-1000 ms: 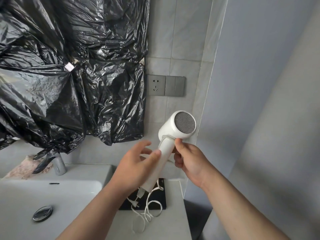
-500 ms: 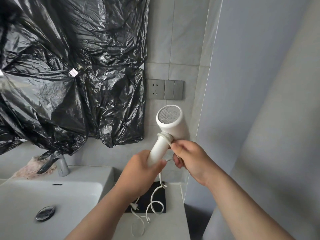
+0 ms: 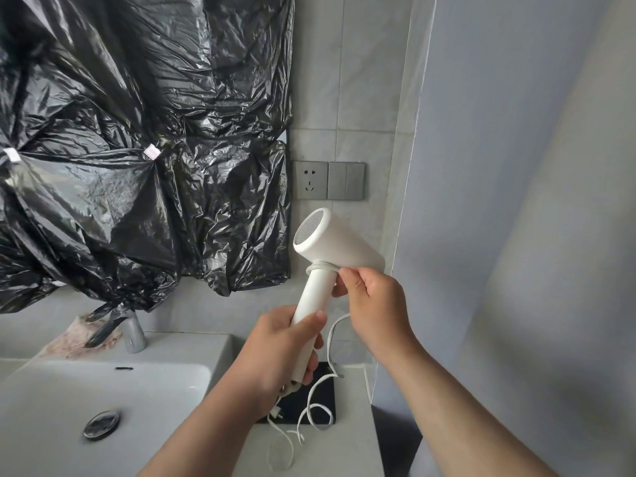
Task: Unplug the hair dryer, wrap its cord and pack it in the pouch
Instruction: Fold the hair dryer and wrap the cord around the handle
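The right hand (image 3: 375,304) pinches the cord (image 3: 328,342), looped round the handle's top. The left hand (image 3: 285,346) grips the handle's lower end, holding the dryer (image 3: 339,241) upright above the counter (image 3: 344,449). Slack cord trails onto the black pouch (image 3: 326,394).

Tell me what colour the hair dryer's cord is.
The cord is white, seen best in the head view.

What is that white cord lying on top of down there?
The cord loops over a flat black pouch on the counter. The left hand covers the pouch's upper left corner, so that part stays hidden.
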